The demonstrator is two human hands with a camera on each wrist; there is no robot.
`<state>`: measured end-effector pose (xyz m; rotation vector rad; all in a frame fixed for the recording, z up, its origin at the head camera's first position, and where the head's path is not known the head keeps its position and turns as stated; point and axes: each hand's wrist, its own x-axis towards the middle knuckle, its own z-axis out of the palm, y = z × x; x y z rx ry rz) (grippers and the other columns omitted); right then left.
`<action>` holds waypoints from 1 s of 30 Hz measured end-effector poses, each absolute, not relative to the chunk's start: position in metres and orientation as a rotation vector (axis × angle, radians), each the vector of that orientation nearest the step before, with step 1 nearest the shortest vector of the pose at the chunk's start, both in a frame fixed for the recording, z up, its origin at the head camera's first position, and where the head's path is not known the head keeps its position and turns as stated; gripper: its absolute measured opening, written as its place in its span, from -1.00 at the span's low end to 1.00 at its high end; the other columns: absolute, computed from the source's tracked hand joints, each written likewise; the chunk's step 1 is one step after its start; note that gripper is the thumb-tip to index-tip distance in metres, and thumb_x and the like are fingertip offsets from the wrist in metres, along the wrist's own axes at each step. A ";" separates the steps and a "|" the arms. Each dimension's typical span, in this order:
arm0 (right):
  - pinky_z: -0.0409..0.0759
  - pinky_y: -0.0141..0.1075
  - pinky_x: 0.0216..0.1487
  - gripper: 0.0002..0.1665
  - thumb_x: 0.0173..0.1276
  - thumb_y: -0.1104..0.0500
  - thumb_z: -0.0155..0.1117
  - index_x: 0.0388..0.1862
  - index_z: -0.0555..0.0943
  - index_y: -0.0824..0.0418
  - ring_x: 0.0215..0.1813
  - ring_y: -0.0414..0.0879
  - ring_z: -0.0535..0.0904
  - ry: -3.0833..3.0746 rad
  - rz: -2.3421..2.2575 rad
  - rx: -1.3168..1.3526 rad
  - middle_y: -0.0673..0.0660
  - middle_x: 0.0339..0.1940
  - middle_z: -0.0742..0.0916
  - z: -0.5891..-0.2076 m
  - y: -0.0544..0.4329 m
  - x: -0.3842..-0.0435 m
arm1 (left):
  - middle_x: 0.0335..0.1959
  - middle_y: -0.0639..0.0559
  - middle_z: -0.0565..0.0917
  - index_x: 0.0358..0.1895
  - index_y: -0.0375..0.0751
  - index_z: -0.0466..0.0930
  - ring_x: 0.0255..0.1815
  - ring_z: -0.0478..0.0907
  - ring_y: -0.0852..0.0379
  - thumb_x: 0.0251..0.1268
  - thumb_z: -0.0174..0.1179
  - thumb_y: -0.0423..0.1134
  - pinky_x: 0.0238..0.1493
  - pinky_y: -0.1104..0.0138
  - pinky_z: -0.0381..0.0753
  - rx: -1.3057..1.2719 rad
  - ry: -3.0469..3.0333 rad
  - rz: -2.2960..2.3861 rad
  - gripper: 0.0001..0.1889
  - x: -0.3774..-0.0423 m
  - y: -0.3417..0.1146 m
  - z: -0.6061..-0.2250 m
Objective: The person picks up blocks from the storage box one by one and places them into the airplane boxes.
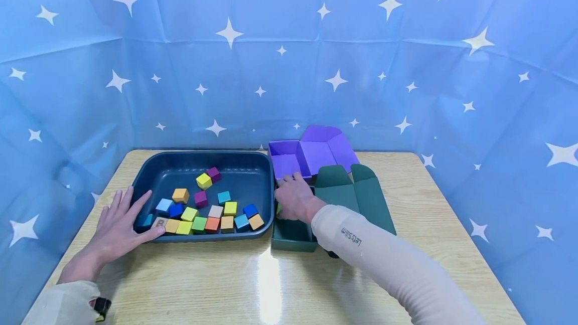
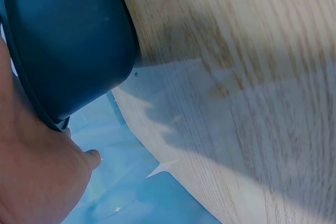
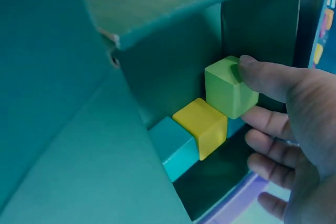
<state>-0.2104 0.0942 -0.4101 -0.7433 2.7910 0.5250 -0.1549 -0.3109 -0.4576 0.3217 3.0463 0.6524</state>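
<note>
My right hand reaches into the open green box. Its thumb and index finger pinch a light green cube, while the other fingers curl loosely below. Beside that cube in the box lie a yellow cube and a teal cube, with part of a blue one showing underneath. At the left end of the dark blue tray, my left hand rests on the rim with fingers spread. Its thumb lies over the front left corner, by a wooden cube marked B.
Several coloured cubes, such as an orange cube and a purple cube, lie in the tray. Behind the green box stands an open purple box. Both lids spread right over the wooden table. A blue starry cloth surrounds the table.
</note>
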 end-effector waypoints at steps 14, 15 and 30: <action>0.31 -0.05 0.33 -0.47 0.15 -0.35 0.36 -0.03 0.71 -0.07 0.20 -0.01 0.45 2.808 0.565 -0.730 0.01 0.21 0.63 -0.419 0.092 -0.211 | 0.58 -0.38 -0.36 0.59 -0.06 -0.14 0.54 -0.63 -0.40 0.13 0.22 0.32 0.33 -0.46 -0.52 0.313 3.032 0.648 0.07 -0.155 -0.310 -0.455; 0.31 -0.06 0.33 -0.47 0.15 -0.35 0.36 -0.03 0.71 -0.07 0.20 -0.02 0.45 2.805 0.563 -0.729 0.02 0.21 0.64 -0.419 0.092 -0.211 | 0.58 -0.39 -0.35 0.58 -0.06 -0.13 0.54 -0.62 -0.40 0.13 0.22 0.32 0.33 -0.46 -0.52 0.315 3.037 0.653 0.07 -0.154 -0.310 -0.455; 0.36 -0.07 0.28 -0.48 0.17 -0.29 0.37 0.00 0.71 -0.04 0.13 -0.03 0.50 2.885 0.569 -0.774 -0.01 0.06 0.70 -0.386 0.096 -0.214 | 0.57 -0.39 -0.36 0.59 -0.05 -0.14 0.54 -0.62 -0.41 0.13 0.22 0.33 0.34 -0.44 -0.56 0.318 3.039 0.660 0.08 -0.154 -0.311 -0.456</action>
